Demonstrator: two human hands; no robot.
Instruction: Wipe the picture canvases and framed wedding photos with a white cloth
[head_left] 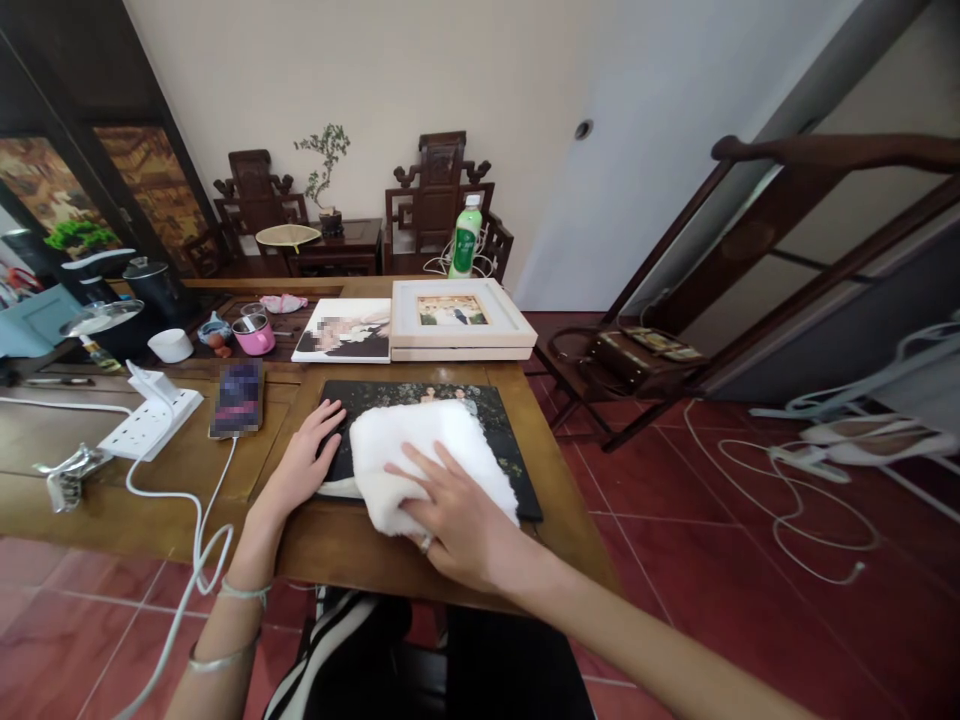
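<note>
Head view, and the action sits low in the centre of the frame. The right hand (450,515) lies flat on a white towel (431,455), fingers spread and pressing down on the cloth rather than closed around it; a ring shows on one finger. The towel covers the near half of a dark photo panel (502,430) lying flat on the wooden table (330,545), with a printed couple just peeking out at the panel's far edge. The left hand (304,460) rests on the panel's left edge, fingers extended and loose, palm down, bracing it; two thin bangles sit on that wrist.

Just beyond the panel, centre frame, a pale framed photo (457,318) lies on the table, and touching its left side is a flat photo print (345,330). Behind them stands a green bottle (465,238). Left of centre, a phone (238,398) lies face up with a white cable running off the table edge, next to a white power strip (150,420). Further up and left sit a pink pot (253,334) and a small white bowl (170,345). In the upper middle, carved dark chairs (439,195) stand against the wall. On the right, white cables (787,500) trail over the red tile floor.
</note>
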